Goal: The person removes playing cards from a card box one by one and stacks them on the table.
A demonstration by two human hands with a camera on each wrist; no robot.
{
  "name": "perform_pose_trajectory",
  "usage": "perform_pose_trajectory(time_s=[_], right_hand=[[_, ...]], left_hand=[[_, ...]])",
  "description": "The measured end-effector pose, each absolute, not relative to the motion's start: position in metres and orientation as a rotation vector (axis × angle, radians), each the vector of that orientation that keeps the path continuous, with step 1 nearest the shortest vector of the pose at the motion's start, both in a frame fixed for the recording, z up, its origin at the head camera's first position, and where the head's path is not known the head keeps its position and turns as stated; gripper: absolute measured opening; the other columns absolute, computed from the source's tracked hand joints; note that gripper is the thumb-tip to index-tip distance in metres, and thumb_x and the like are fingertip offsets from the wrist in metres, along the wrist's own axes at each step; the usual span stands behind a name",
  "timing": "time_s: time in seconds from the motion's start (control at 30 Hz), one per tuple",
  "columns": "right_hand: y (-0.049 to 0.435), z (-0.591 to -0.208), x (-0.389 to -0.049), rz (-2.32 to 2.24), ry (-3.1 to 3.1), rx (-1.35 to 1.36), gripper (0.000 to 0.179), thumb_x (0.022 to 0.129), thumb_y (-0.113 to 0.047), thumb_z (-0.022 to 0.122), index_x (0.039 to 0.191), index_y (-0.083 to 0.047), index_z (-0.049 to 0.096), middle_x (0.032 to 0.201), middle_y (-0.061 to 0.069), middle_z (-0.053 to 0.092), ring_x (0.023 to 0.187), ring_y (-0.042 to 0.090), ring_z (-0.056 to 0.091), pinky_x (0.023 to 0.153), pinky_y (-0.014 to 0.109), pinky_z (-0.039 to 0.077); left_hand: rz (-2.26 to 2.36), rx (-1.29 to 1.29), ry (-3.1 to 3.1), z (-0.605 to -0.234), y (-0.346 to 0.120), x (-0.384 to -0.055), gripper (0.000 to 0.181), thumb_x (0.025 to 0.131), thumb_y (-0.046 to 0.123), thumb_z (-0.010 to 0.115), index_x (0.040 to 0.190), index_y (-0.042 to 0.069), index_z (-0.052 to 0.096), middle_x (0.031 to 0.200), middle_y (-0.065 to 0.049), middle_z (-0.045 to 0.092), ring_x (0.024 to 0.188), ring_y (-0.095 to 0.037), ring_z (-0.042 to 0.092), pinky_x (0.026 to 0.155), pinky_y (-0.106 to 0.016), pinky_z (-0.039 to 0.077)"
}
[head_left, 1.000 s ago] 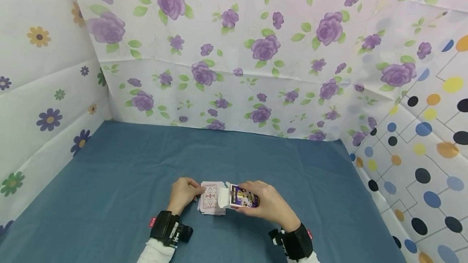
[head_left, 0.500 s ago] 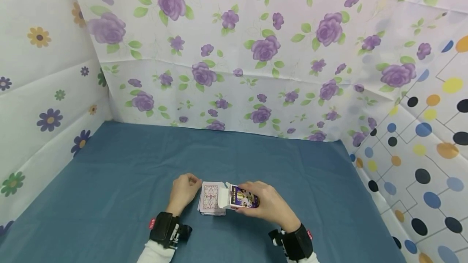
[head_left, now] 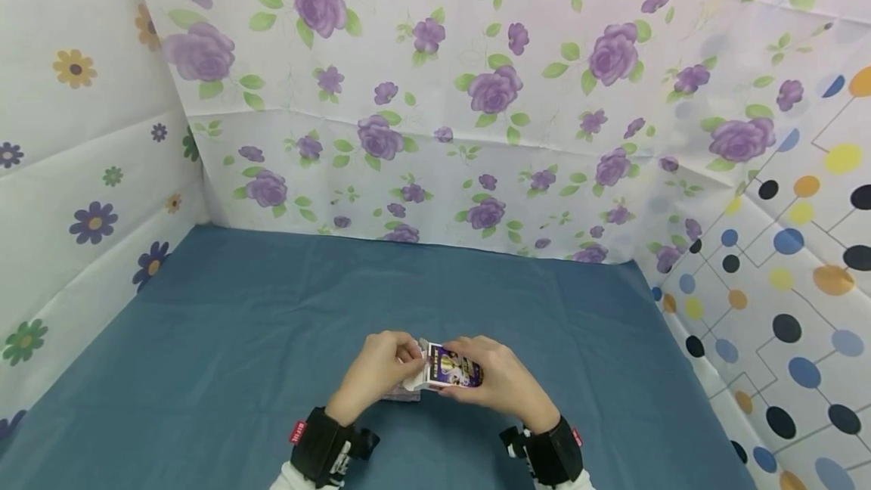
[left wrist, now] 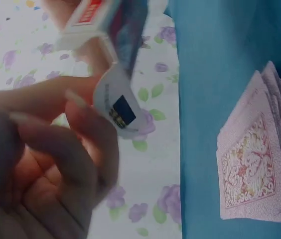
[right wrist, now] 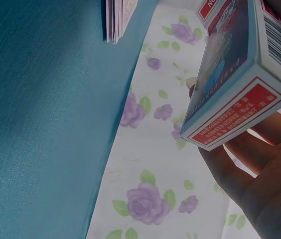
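Observation:
My right hand [head_left: 503, 380] grips a small purple and white playing card box [head_left: 457, 367], its open end toward the left hand. A white flap [left wrist: 118, 107] with a dark print hangs from that end. Around the flap's edge my left hand [head_left: 384, 363] has its fingers curled, one fingertip passing behind it. A stack of playing cards [left wrist: 252, 169] with red patterned backs lies slightly uneven on the blue cloth. In the head view the left hand and the box hide most of this stack. The right wrist view shows the red-labelled closed end of the card box [right wrist: 237, 114].
A blue cloth [head_left: 381, 286] covers the table. Behind it stands a white sheet with purple roses [head_left: 442, 97]. Flowered fabric [head_left: 88, 142] borders the left side, and dotted fabric [head_left: 796, 324] the right. Each wrist wears a black strap [head_left: 553, 452] with a camera.
My left hand has left the left side of the card stack and moved right, over the stack to the box's flap. The right hand and the box have stayed in place.

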State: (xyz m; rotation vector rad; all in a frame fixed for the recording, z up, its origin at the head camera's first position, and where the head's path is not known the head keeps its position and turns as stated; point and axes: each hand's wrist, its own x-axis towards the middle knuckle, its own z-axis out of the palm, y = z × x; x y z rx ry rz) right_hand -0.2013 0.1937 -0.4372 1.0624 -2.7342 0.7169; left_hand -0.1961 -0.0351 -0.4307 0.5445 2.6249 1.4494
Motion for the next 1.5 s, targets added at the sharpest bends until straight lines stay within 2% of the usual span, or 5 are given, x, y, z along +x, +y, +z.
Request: perform_pose_trajectory(time_s=[0.43,0.87,1.13,1.23,1.5], right_hand=[[0.191,-0.434,-0.199,0.712,-2.72,1.093,0.054,0.082,-0.049,0.073,0.126,-0.019,0.063,0.118,0.0,0.068,0.1,0.012,0.064,0.08,0.031,0.053],[0.192,-0.437,-0.2,0.686,-2.729,1.082,0.054,0.083,-0.048,0.073,0.126,-0.018,0.063,0.118,0.002,0.068,0.101,0.014,0.064,0.079,0.031,0.053],[0.192,-0.437,-0.202,0.688,-2.726,1.077,0.055,0.082,-0.049,0.073,0.126,-0.018,0.063,0.117,0.002,0.068,0.098,0.012,0.064,0.075,0.027,0.052],[0.192,-0.437,-0.202,0.687,-2.727,1.072,0.055,0.082,-0.048,0.074,0.126,-0.018,0.063,0.116,0.002,0.068,0.095,0.012,0.063,0.074,0.027,0.052],[0.193,-0.437,-0.201,0.694,-2.734,1.059,0.056,0.082,-0.05,0.072,0.127,-0.018,0.063,0.117,0.002,0.068,0.094,0.011,0.063,0.073,0.026,0.051]], left_hand=[[1.46,0.549,2.558,-0.439,-0.03,-0.19,0.015,0.082,0.0,0.064,0.068,0.004,0.062,0.053,0.003,0.051,0.047,-0.008,0.044,0.046,-0.021,0.035],[1.682,0.357,2.156,-0.449,-0.036,-0.203,0.022,0.086,0.009,0.067,0.066,0.002,0.061,0.054,0.003,0.057,0.047,-0.009,0.044,0.05,-0.025,0.037],[1.657,0.383,2.09,-0.443,-0.049,-0.209,0.025,0.09,0.02,0.068,0.075,0.0,0.066,0.056,0.004,0.057,0.048,-0.009,0.043,0.05,-0.026,0.035],[1.653,0.403,2.049,-0.44,-0.054,-0.209,0.023,0.093,0.019,0.064,0.08,0.0,0.065,0.06,0.002,0.061,0.05,-0.01,0.051,0.051,-0.026,0.035],[1.717,0.452,1.825,-0.437,-0.064,-0.209,0.031,0.101,0.013,0.048,0.122,-0.008,0.056,0.081,-0.013,0.071,0.061,-0.008,0.067,0.05,-0.022,0.035]])
